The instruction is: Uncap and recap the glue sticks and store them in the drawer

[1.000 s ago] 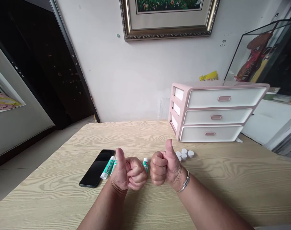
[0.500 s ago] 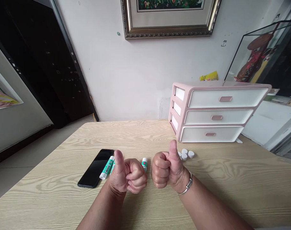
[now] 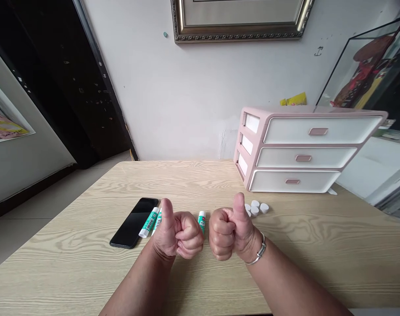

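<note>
A green-and-white tube (image 3: 201, 221) sits on the pale wood-grain table (image 3: 71, 259) between the hands, and two more tubes (image 3: 150, 222) lie just past the left hand (image 3: 177, 235), partly behind its thumb. Both hands are closed into fists with thumbs up, holding nothing. Left of those tubes lies a black smartphone (image 3: 133, 223). Just beyond the right hand (image 3: 229, 233) sit small white caps (image 3: 255, 208), and farther off stands a pink-and-white three-drawer unit (image 3: 301, 172).
</note>
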Action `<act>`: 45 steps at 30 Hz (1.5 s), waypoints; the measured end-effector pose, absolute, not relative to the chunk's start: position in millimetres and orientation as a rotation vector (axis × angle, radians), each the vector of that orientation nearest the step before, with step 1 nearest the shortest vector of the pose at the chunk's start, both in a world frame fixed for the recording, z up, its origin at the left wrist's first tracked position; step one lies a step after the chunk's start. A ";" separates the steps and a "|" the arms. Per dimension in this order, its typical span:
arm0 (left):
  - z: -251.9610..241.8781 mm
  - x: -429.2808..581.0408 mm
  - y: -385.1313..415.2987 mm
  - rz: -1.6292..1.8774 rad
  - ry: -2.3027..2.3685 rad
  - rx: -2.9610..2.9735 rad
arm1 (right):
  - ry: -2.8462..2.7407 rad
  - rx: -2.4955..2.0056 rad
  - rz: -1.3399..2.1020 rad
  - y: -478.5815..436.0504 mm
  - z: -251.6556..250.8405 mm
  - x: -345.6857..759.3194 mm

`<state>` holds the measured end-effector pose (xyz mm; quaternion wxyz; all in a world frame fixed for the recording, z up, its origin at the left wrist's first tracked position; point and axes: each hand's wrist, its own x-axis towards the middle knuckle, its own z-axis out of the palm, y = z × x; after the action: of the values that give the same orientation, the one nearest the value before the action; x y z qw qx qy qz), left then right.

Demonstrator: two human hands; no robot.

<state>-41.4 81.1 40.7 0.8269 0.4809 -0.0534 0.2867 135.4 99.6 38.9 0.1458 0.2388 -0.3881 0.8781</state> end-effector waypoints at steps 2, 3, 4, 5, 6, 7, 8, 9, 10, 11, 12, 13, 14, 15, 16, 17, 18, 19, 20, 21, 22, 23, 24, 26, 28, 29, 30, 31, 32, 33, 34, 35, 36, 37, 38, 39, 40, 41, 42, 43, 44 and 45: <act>40.3 -39.8 78.3 0.591 -0.138 1.002 | -1.102 0.702 2.559 96.4 37.9 135.0; 40.0 -38.8 76.8 0.582 -0.147 0.990 | -1.094 0.712 2.569 95.0 37.3 134.8; 39.7 -37.6 75.3 0.572 -0.158 0.979 | -1.087 0.723 2.577 93.7 36.9 134.6; 39.5 -36.4 73.8 0.563 -0.171 0.969 | -1.078 0.737 2.583 92.4 36.6 134.4; 39.5 -35.0 72.1 0.556 -0.184 0.960 | -1.065 0.758 2.587 90.8 36.6 134.0; 39.8 -33.7 70.2 0.548 -0.200 0.955 | -1.049 0.781 2.591 89.1 36.9 133.6; 40.3 -32.4 68.3 0.543 -0.216 0.952 | -1.031 0.804 2.595 87.0 37.5 133.1; 41.2 -31.3 66.4 0.538 -0.233 0.953 | -1.015 0.826 2.598 84.8 38.1 132.6; 42.2 -30.5 64.6 0.536 -0.251 0.956 | -1.003 0.846 2.599 82.6 38.9 132.1; 43.3 -30.0 63.0 0.536 -0.268 0.961 | -1.000 0.865 2.600 80.7 39.6 131.7; 44.4 -29.9 61.8 0.536 -0.284 0.966 | -1.006 0.875 2.599 79.2 40.1 131.4; 45.3 -30.0 61.1 0.537 -0.296 0.973 | -1.016 0.880 2.599 78.3 40.4 131.3; 46.0 -30.5 60.7 0.536 -0.300 0.981 | -1.026 0.878 2.598 78.1 40.6 131.4; 46.6 -31.3 60.8 0.532 -0.299 0.991 | -1.033 0.872 2.597 78.6 40.5 131.6; 46.8 -32.2 61.2 0.529 -0.290 1.002 | -1.036 0.863 2.594 79.6 40.4 132.1; 46.9 -33.1 61.8 0.528 -0.279 1.011 | -1.037 0.850 2.590 81.0 40.3 132.6; 46.7 -34.1 62.6 0.530 -0.268 1.017 | -1.036 0.837 2.584 82.4 40.2 133.1; 46.3 -35.0 63.3 0.535 -0.259 1.019 | -1.034 0.827 2.576 83.7 40.2 133.6; 45.7 -35.9 64.1 0.539 -0.251 1.016 | -1.033 0.819 2.569 84.8 40.3 134.1; 45.0 -36.5 64.8 0.543 -0.244 1.013 | -1.033 0.815 2.562 85.7 40.3 134.4; 44.2 -37.1 65.6 0.546 -0.236 1.010 | -1.038 0.810 2.557 86.3 40.1 134.7; 43.3 -37.5 66.5 0.548 -0.227 1.009 | -1.047 0.800 2.554 86.9 39.5 135.0; 42.3 -37.9 67.4 0.548 -0.212 1.011 | -1.062 0.783 2.553 87.4 38.6 135.4; 40.7 -38.2 69.2 0.549 -0.188 1.012 | -1.096 0.728 2.555 88.7 35.8 136.4; 39.7 -38.1 70.4 0.554 -0.186 1.007 | -1.114 0.679 2.562 89.9 33.2 137.7; 39.5 -38.0 70.6 0.557 -0.192 1.004 | -1.115 0.672 2.561 90.2 32.6 138.3; 39.6 -37.8 70.5 0.561 -0.202 1.003 | -1.113 0.674 2.556 90.4 32.8 138.7; 39.8 -37.5 70.3 0.565 -0.207 1.005 | -1.106 0.681 2.549 90.4 33.6 138.9; 40.4 -37.2 70.0 0.565 -0.205 1.010 | -1.099 0.690 2.541 90.2 35.1 138.9; 41.1 -37.0 69.7 0.560 -0.196 1.016 | -1.093 0.695 2.537 89.9 36.9 138.6; 42.1 -36.7 69.5 0.556 -0.183 1.019 | -1.088 0.693 2.538 89.6 38.8 138.2; 43.1 -36.7 69.3 0.556 -0.169 1.020 | -1.083 0.690 2.541 89.4 40.5 137.6; 44.1 -36.8 69.4 0.560 -0.156 1.019 | -1.079 0.690 2.545 89.4 41.7 137.1; 45.0 -37.1 69.6 0.565 -0.144 1.017 | -1.076 0.691 2.547 89.5 42.5 136.6; 45.7 -37.6 70.1 0.566 -0.136 1.014 | -1.075 0.691 2.544 89.8 42.6 136.3; 46.0 -38.2 70.8 0.566 -0.128 1.012 | -1.075 0.688 2.541 90.3 42.3 136.2; 46.0 -38.9 71.5 0.563 -0.122 1.009 | -1.075 0.680 2.539 90.9 41.7 136.3; 45.8 -39.5 72.2 0.559 -0.116 1.005 | -1.080 0.667 2.541 91.6 40.9 136.5; 45.4 -40.1 72.8 0.558 -0.111 1.000 | -1.082 0.656 2.544 92.2 40.0 136.8; 44.9 -40.5 73.2 0.562 -0.108 0.997 | -1.084 0.654 2.544 92.8 39.2 137.1; 44.6 -40.7 73.3 0.567 -0.105 0.997 | -1.087 0.655 2.544 93.2 38.5 137.3; 44.4 -40.7 73.2 0.567 -0.104 1.001 | -1.090 0.654 2.543 93.6 38.1 137.5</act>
<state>-40.7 73.2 44.4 0.8377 0.4732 -0.0492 0.2681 137.5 93.6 38.1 0.1488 0.2275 -0.3793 0.8845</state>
